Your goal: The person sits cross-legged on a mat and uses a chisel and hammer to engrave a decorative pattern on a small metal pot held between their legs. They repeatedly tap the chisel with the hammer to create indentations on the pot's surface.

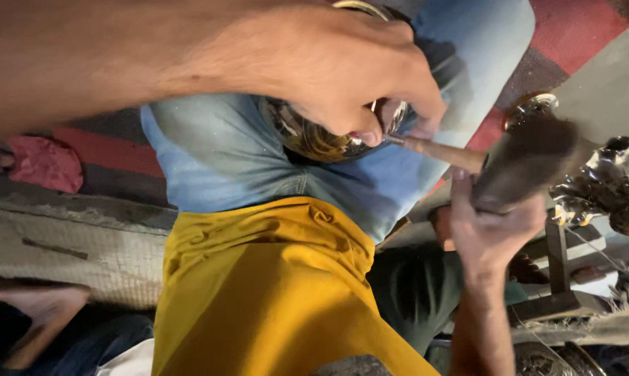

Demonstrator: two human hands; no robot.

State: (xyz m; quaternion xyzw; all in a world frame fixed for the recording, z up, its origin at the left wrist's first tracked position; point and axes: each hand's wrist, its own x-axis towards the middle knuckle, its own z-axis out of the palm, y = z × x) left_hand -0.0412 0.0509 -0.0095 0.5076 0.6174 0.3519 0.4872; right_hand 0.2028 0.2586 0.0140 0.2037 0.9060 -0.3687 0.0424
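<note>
Shiny metal bowl [314,136] is pressed on the jeans-clad lap [217,160], gripped by left hand [335,69]. Right of the bowl, wooden-handled hammer [516,163] is clasped in right hand [492,230], head blurred. Bowl surface already dented; working appears midway, finish not judgeable.

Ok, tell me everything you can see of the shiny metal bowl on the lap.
The metal bowl is round, polished and brassy-silver, with mirror-like reflections on its curved side. Part of a rim shows at the top; the rest is hidden by the left hand, which grips over it. It rests tilted on the jeans-clad thigh. A thin rod, held in the blurred right hand, points at its edge; whether they touch is unclear.
</note>
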